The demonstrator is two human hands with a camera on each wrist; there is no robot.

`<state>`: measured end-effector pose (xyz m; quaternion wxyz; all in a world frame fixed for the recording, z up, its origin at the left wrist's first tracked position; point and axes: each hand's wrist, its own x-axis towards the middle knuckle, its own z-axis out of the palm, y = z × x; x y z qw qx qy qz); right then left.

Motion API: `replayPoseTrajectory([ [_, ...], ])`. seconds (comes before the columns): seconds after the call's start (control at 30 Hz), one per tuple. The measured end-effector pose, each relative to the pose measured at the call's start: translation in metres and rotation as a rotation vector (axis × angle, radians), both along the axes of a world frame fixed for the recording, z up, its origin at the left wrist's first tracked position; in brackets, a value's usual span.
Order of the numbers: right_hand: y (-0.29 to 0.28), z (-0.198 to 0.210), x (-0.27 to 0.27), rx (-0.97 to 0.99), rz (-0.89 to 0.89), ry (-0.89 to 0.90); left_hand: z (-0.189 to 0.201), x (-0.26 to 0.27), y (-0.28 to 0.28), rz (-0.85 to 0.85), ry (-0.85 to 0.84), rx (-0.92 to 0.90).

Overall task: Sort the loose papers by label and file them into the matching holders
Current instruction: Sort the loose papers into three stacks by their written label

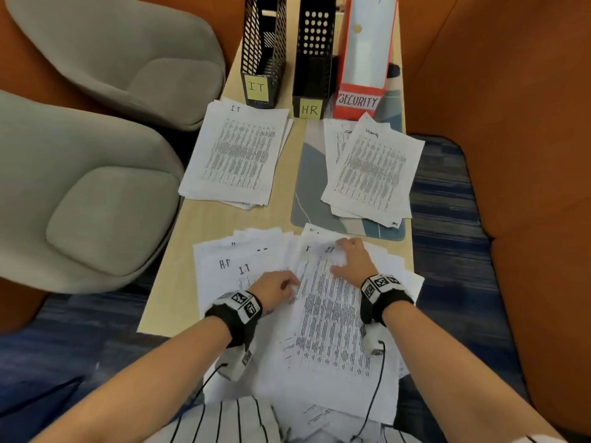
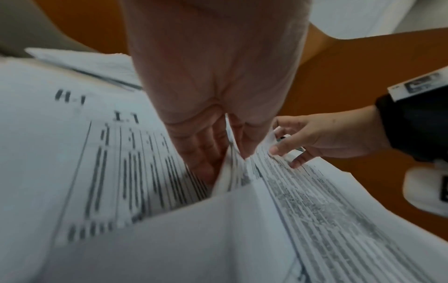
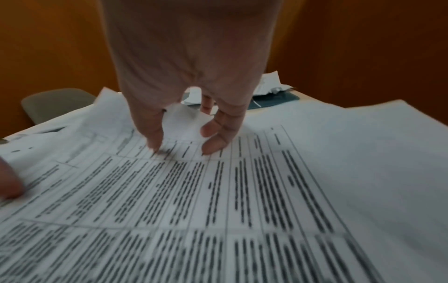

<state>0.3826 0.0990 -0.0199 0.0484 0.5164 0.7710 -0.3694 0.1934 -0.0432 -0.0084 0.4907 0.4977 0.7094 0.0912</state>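
The left edge of a printed sheet [image 1: 332, 314] is pinched between thumb and fingers of the left hand [image 1: 275, 287], as the left wrist view shows. The right hand [image 1: 351, 259] is laid on the sheet's upper part, its fingertips [image 3: 211, 147] curled down onto the print; whether the paper is gripped there cannot be told. Under both hands a spread heap of loose papers [image 1: 243, 263] is seen, marked H.R and I.T at the tops. Beyond the left hand a stack headed I.T [image 1: 236, 155] lies on the table [image 1: 179, 282]; beyond the right hand a security stack [image 1: 371, 174] rests on a mat [image 1: 307, 193]. Farther still, three holders are lined up: IT [image 1: 260, 52], HR [image 1: 311, 59] and the red SECURITY holder [image 1: 364, 59].
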Motion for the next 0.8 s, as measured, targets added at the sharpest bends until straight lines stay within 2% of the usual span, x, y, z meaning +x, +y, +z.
replayPoseTrajectory([
  [0.07, -0.011, 0.001, 0.006, 0.021, -0.059, 0.136, -0.002, 0.018, -0.009, 0.093, 0.008, 0.085],
  [0.17, -0.029, 0.003, 0.018, -0.022, -0.131, 0.267, -0.008, 0.034, -0.018, 0.234, 0.130, 0.281],
  [0.23, -0.037, 0.004, 0.026, -0.074, -0.133, 0.279, -0.009, 0.041, -0.021, 0.150, 0.212, 0.284],
  [0.33, -0.046, 0.002, 0.034, -0.109, -0.198, 0.337, -0.004, 0.049, -0.023, 0.088, 0.177, 0.196],
  [0.43, -0.055, 0.002, 0.034, -0.117, -0.250, 0.359, -0.003, 0.049, -0.022, 0.178, 0.267, 0.217],
  [0.57, -0.067, 0.002, 0.032, -0.101, -0.144, 0.303, 0.001, 0.045, -0.024, 0.322, 0.256, 0.282],
  [0.67, -0.075, 0.001, 0.031, -0.064, -0.146, 0.303, 0.006, 0.050, -0.028, 0.186, 0.177, 0.286],
  [0.73, -0.076, 0.004, 0.032, -0.031, -0.242, 0.336, 0.007, 0.053, -0.029, 0.110, 0.175, 0.303],
  [0.8, -0.074, 0.010, 0.034, -0.022, -0.335, 0.376, 0.008, 0.055, -0.029, 0.113, 0.148, 0.295],
])
